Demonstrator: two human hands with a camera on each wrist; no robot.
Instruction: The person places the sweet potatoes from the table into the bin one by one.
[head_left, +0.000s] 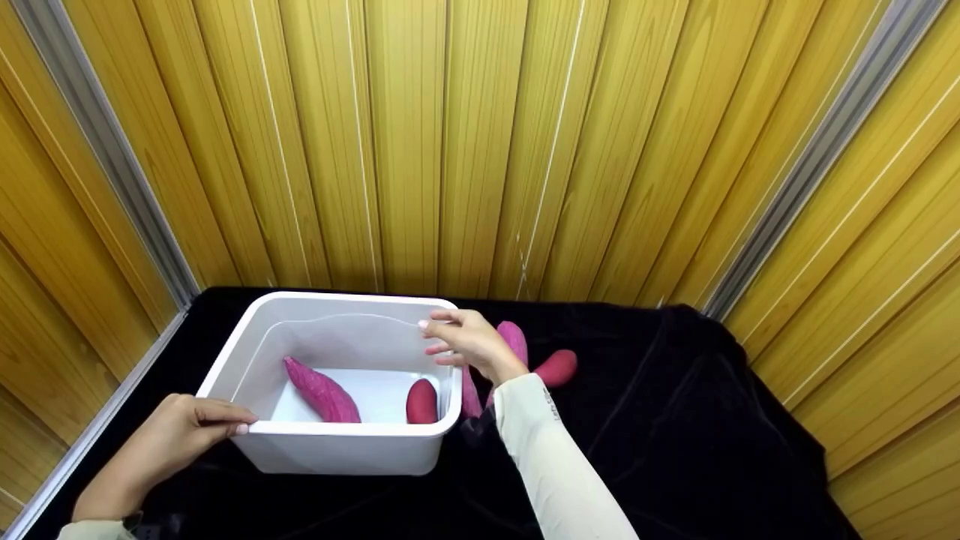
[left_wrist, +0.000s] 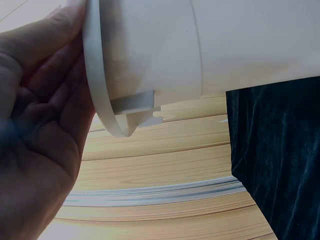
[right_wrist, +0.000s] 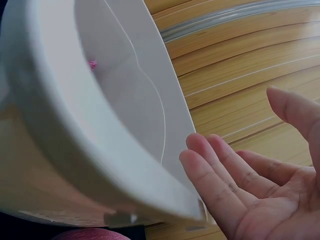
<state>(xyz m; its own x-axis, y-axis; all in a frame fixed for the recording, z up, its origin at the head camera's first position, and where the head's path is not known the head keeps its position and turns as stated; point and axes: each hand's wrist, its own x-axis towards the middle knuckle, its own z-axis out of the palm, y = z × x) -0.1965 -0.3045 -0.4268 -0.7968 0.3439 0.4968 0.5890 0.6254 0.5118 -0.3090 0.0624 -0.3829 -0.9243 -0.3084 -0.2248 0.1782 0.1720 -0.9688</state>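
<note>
A white plastic bin (head_left: 341,451) stands on black cloth in the head view. Inside it lie a purple sweet potato (head_left: 322,390) and a smooth red oval thing (head_left: 422,402). My left hand (head_left: 169,435) pinches the bin's front left rim between thumb and fingers; the left wrist view shows the thumb on the rim (left_wrist: 95,65). Over the right rim is my right hand (head_left: 476,341), its fingers extended and holding nothing. In the right wrist view the fingertips (right_wrist: 192,160) are close beside the bin's wall, with the thumb spread apart.
Right of the bin, partly behind my right hand, lie purple sweet potatoes (head_left: 513,339) and another red oval thing (head_left: 557,368). Black cloth (head_left: 675,427) covers the surface. Yellow wood-patterned walls (head_left: 480,150) enclose the back and sides, with grey metal strips (head_left: 810,172) at the corners.
</note>
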